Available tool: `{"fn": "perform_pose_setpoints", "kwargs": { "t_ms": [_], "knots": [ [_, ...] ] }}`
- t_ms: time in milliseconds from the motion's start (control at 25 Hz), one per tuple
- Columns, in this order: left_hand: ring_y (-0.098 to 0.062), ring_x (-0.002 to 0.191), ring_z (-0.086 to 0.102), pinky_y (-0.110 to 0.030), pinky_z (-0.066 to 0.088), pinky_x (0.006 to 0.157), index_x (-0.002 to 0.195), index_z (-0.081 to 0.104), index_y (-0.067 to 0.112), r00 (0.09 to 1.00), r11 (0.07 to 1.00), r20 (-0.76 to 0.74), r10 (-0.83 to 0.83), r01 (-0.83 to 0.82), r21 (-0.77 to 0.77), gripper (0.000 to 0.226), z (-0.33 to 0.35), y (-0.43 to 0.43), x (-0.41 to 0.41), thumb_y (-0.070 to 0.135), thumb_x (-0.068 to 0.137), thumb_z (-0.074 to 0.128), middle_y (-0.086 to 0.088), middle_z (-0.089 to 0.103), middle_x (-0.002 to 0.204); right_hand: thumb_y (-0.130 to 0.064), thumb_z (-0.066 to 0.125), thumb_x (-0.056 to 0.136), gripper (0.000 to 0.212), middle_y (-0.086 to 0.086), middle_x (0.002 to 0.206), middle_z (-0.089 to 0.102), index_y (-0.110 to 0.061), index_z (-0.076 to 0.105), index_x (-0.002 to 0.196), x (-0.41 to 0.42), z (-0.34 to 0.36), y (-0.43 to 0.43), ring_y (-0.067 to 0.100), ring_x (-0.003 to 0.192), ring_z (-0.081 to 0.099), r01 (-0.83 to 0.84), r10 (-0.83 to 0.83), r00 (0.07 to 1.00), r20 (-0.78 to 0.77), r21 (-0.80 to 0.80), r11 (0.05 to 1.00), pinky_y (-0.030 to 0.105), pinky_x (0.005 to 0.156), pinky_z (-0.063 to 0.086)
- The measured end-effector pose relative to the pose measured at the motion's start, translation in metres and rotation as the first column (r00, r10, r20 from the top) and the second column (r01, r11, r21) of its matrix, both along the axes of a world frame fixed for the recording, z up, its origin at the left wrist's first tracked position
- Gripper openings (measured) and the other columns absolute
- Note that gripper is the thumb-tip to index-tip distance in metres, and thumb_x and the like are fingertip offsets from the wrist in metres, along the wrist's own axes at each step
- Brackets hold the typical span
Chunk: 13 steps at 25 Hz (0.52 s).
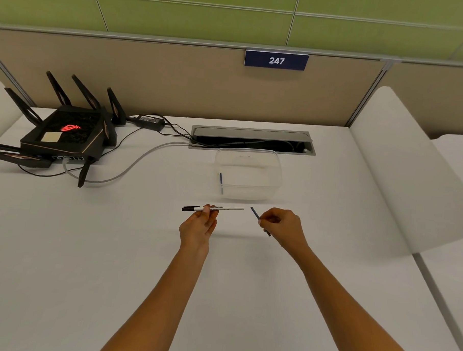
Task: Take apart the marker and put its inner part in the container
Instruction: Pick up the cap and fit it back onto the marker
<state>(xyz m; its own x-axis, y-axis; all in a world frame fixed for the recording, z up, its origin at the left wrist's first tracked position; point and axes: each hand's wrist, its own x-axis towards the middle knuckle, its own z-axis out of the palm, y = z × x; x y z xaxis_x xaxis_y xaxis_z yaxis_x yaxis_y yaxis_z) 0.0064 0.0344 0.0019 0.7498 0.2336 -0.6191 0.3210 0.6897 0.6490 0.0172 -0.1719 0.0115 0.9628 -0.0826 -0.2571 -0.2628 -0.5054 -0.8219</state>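
Note:
My left hand (199, 225) pinches a slim white marker body (225, 208) with a black cap, held level above the white desk. My right hand (282, 226) grips a thin blue inner rod (255, 213), which sticks up and to the left out of the fingers, a short gap away from the marker's open right end. Just behind both hands stands a clear plastic container (275, 177). Another thin blue rod (221, 183) leans inside it near the left wall.
A black router (65, 136) with several antennas sits at the back left, with cables (135, 163) running to an open cable hatch (253, 140) behind the container. A white side panel (400, 169) borders the desk on the right.

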Motion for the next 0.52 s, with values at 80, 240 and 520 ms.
{"fn": "perform_pose_setpoints", "kwargs": {
  "t_ms": [80,240,520],
  "knots": [
    [-0.015,0.088,0.069,-0.035,0.049,0.093,0.088,0.067,0.007,1.0,0.999,-0.01,-0.003,0.003,-0.042,0.007,0.0,0.0,0.003,0.01,0.092,0.062,0.0,0.076,0.078,-0.021,0.072,0.072,0.009,-0.013,0.063,0.071,-0.029,0.072,0.068,-0.002,0.009,-0.001,0.0,0.06,0.065,-0.01,0.01,0.999,0.034,0.012,1.0,0.02,0.057,0.052],
    [-0.016,0.088,0.069,-0.035,0.049,0.091,0.088,0.066,0.008,0.999,0.995,-0.016,-0.033,0.032,-0.089,0.007,-0.002,0.0,0.005,0.01,0.092,0.06,0.003,0.076,0.071,-0.019,0.073,0.074,0.012,-0.016,0.064,0.07,-0.03,0.071,0.068,-0.002,0.019,0.003,-0.003,0.065,0.065,-0.058,0.06,0.992,0.109,-0.026,0.998,0.015,0.062,0.05],
    [-0.015,0.088,0.069,-0.034,0.049,0.089,0.088,0.067,0.008,0.998,0.993,-0.015,-0.066,0.064,-0.099,0.007,-0.002,-0.001,0.006,0.01,0.092,0.061,0.001,0.076,0.076,-0.018,0.073,0.075,0.014,-0.018,0.065,0.069,-0.031,0.07,0.069,-0.002,0.02,0.005,-0.006,0.066,0.065,-0.094,0.104,0.985,0.139,-0.075,0.993,0.01,0.059,0.048]
  ]
}}
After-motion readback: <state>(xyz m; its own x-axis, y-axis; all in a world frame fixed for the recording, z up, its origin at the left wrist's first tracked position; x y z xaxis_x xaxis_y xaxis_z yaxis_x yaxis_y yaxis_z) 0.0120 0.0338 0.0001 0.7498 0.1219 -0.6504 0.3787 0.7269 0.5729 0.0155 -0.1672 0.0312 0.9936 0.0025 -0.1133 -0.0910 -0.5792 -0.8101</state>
